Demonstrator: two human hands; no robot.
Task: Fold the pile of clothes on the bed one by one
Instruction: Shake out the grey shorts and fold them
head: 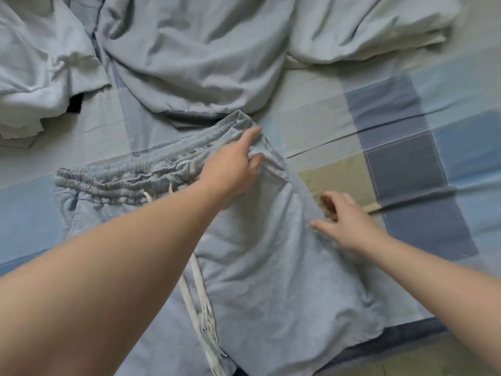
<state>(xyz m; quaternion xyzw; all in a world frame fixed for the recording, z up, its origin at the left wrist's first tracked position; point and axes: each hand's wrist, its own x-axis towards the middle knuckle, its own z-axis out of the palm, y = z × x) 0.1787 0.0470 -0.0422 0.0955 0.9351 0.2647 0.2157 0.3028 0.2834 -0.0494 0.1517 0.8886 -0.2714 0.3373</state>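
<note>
The shorts (271,267), light grey-blue, lie spread flat on the bed (320,137). Their gathered elastic waistband (122,180) is the far edge and the leg openings are the near edge. A white drawstring (199,289) comes out from the middle of the waistband and runs down over the front of the shorts.

The left hand (230,164) reaches across the shorts to the right end of the waistband. There the thumb and the curled fingers pinch the cloth, and the index finger lies stretched along the corner. The right hand (347,223) is at the right side edge of the shorts, below the left hand. Its thumb lies on the cloth and its fingers (329,202) are curled at the side seam. It seems to grip the edge, but the fingertips are blurred.

Under the shorts is a checked sheet (406,164) in blue, pale green and cream. Beyond the waistband lies a pile of crumpled grey-blue cloth (189,58), almost touching the shorts. To the far left of the shorts is a paler crumpled garment (35,77).
</note>
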